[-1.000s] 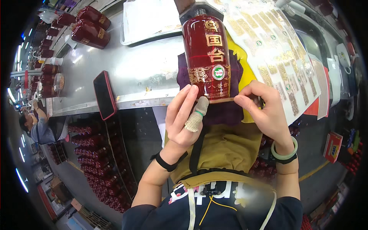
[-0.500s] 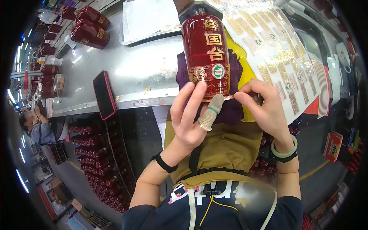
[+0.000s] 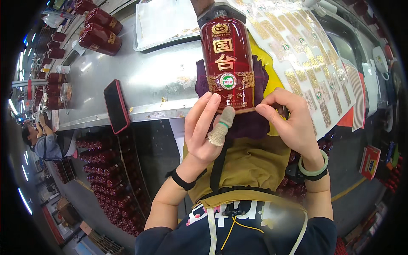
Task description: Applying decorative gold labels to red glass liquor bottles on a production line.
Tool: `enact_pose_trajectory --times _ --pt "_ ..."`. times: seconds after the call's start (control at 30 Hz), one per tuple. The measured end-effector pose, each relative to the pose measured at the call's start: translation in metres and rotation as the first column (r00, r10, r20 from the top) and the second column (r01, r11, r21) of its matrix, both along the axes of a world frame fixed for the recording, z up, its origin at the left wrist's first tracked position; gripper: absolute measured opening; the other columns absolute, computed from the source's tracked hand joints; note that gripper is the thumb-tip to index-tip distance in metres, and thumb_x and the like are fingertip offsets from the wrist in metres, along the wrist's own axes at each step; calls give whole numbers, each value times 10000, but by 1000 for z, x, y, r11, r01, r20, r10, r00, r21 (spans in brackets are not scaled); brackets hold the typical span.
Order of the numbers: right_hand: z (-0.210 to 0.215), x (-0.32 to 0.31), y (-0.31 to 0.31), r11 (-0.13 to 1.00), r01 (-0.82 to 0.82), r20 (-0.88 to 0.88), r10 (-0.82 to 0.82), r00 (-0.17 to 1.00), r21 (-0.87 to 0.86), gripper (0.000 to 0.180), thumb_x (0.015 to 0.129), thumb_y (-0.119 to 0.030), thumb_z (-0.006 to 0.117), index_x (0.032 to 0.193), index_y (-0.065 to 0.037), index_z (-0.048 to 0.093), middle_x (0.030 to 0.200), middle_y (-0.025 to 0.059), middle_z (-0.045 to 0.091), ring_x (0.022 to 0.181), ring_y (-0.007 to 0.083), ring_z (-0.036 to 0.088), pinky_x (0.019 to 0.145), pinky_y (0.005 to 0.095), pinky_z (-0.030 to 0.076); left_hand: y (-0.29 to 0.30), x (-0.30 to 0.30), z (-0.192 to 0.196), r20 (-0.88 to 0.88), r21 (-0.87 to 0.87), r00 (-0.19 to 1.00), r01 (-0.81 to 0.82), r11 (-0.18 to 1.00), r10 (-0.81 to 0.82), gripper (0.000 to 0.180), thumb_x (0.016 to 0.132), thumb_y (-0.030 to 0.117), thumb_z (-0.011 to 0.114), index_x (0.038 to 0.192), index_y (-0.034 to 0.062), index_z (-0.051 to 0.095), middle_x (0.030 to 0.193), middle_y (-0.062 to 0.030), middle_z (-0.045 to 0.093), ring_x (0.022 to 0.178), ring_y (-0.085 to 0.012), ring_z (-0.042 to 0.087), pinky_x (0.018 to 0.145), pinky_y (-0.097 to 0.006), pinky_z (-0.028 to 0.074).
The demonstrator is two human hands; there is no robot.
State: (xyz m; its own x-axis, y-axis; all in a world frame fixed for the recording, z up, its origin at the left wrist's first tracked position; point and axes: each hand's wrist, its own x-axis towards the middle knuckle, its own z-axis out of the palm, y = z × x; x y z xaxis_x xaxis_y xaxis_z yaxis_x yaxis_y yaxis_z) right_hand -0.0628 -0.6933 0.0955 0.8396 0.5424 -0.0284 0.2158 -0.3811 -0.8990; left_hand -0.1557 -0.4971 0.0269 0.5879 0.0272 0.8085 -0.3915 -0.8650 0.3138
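A dark red glass bottle (image 3: 244,51) with gold lettering and a round green-and-white emblem lies on a purple cloth (image 3: 261,78), its neck against a dark metal holder (image 3: 221,9). My left hand (image 3: 202,138) is closed on the bottle's base end: two fingers rest along its lower left side, and the thumb, in a knitted finger cover (image 3: 222,127), presses near the bottom rim. At the rim's right end my right hand (image 3: 295,125) pinches the end of a thin gold strip (image 3: 246,111) that runs along the base.
Sheets of gold stickers (image 3: 297,51) lie to the right over a yellow cloth (image 3: 276,87). A phone (image 3: 116,106) overhangs the metal table's (image 3: 157,80) front edge. A white tray (image 3: 146,44) and more red bottles (image 3: 100,39) stand farther left. Bottles are stacked below; another person (image 3: 44,142) is at far left.
The bottle has turned about its long axis, so its lettering and emblem have shifted left. My left hand and its thumb moved slightly left with it. The right hand stayed nearly in place.
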Motion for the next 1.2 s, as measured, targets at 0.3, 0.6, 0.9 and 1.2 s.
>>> enact_pose_trajectory --times 0.3,0.6,0.9,1.2 --pt "-2 1 1 1000 -4 16 4 1000 -7 153 913 -105 758 889 29 690 780 113 657 690 207 593 658 333 459 -4 5 10 -48 -6 998 45 999 -45 235 801 -78 799 1019 -27 728 1233 -179 700 1170 -382 661 927 -415 619" --pt "-1 0 1 1000 -2 27 2 1000 10 151 908 -98 763 882 29 687 773 114 651 685 206 591 655 335 460 1 1 -3 15 -124 1000 7 992 -5 209 787 -134 761 976 -54 725 1210 -161 714 1120 -376 703 901 -426 632" --pt "-3 0 2 1000 7 39 -8 999 1 149 908 -97 760 881 31 690 768 120 646 678 216 591 645 339 453 -10 3 14 -54 26 998 -26 999 27 251 743 -101 763 983 -26 759 1336 -209 660 1253 -396 609 985 -446 577" --pt "0 -3 5 999 0 34 -1 999 33 160 903 -92 768 872 38 679 769 118 645 679 212 597 647 336 463 -2 3 6 -67 -188 998 3 982 -16 351 755 -115 841 1076 -78 703 1185 -228 722 1111 -408 714 934 -428 626"
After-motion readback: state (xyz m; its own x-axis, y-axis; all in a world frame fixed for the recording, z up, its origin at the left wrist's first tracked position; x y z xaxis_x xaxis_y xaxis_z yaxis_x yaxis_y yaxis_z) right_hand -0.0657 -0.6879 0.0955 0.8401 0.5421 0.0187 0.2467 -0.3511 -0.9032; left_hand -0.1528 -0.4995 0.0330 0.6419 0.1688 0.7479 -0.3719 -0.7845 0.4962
